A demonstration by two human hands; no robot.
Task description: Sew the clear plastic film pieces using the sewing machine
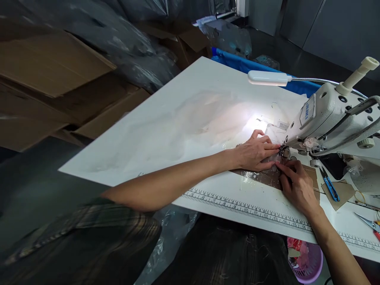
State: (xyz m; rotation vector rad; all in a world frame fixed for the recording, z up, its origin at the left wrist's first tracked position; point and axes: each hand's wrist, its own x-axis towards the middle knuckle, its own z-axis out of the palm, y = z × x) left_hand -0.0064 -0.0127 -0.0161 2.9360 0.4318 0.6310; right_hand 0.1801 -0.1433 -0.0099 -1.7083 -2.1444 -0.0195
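Note:
A white sewing machine stands at the right of the table, its needle and presser foot area lit by a lamp. My left hand lies just left of the presser foot, fingers pressed together on a small piece of sheer pale fabric. Closer to me, my right hand has its thumb and index finger closed at the near edge of that fabric, their tips beside my left thumb. My fingers hide much of the fabric. Beneath the hands lies a brown taped strip on the tabletop.
Blue thread snips lie on a cardboard piece right of my hand; scissors rest farther right. A printed ruler runs along the near edge of the white table. Cardboard boxes stand left, and a purple basket sits below.

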